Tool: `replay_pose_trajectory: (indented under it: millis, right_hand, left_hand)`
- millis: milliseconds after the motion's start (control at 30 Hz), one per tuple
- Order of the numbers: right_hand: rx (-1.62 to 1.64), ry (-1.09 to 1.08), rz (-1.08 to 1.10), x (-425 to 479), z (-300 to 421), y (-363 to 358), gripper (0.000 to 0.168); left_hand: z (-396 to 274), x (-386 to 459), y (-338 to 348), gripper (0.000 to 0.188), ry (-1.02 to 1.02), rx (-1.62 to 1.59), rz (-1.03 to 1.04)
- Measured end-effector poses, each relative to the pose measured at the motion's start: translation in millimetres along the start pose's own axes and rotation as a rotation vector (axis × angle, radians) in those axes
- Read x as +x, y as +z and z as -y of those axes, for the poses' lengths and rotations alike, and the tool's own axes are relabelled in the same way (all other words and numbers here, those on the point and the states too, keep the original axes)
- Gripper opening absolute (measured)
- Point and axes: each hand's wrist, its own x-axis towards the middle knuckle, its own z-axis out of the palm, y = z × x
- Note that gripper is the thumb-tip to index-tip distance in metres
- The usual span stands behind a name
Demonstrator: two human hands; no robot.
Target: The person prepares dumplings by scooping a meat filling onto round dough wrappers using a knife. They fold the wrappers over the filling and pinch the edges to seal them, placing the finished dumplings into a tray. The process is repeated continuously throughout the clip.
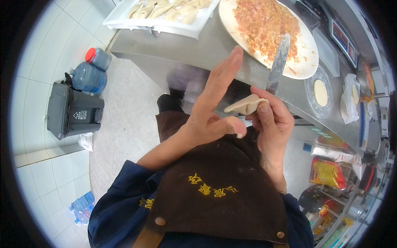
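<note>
My right hand (274, 121) pinches a folded dumpling (245, 104) between thumb and fingers, above the front edge of the counter. The dough is pale and tapers to a point on the left. A flat metal filling blade (279, 60) runs up from behind the right index finger, its tip over the filling. Its lower end is hidden, so I cannot tell whether the hand grips it. My left hand (211, 102) is held to the left of the dumpling, fingers extended and thumb apart, with nothing in it. Ahead lies a white oval plate (305, 73) with orange-pink minced filling (263, 24).
On the metal counter (161, 49) stand a white tray (180, 31) of folded dumplings, a clear round dish (310, 83) with a dough wrapper (320, 93), and a digital scale (342, 40). A grey bin (82, 111) and water bottles (88, 77) are on the left floor. Shelves of packages stand right.
</note>
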Motion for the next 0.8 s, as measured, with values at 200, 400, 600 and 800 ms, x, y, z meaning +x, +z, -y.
replay_pose_trajectory:
  millis: [200, 400, 600, 800]
  right_hand:
    - [-0.134, -0.067, -0.007, 4.5, -10.7, 0.8, 0.023]
    - [-0.575, -0.432, 0.044, 17.2, -2.9, 6.6, 0.035]
    - [-0.503, -0.409, -0.042, 18.6, -0.8, -16.7, 0.03]
    - [-0.48, -0.324, -0.059, 23.3, -5.6, -20.4, 0.026]
  left_hand:
    - [4.8, -6.8, -23.0, 0.033, 0.092, 0.345, 0.224]
    - [-11.6, -5.7, -36.6, 0.044, -0.909, -0.777, -0.02]
    - [31.6, 113.3, -84.3, 0.042, -0.587, -0.651, -0.223]
    - [150.6, 275.7, -135.5, 0.052, -0.577, 0.004, -0.173]
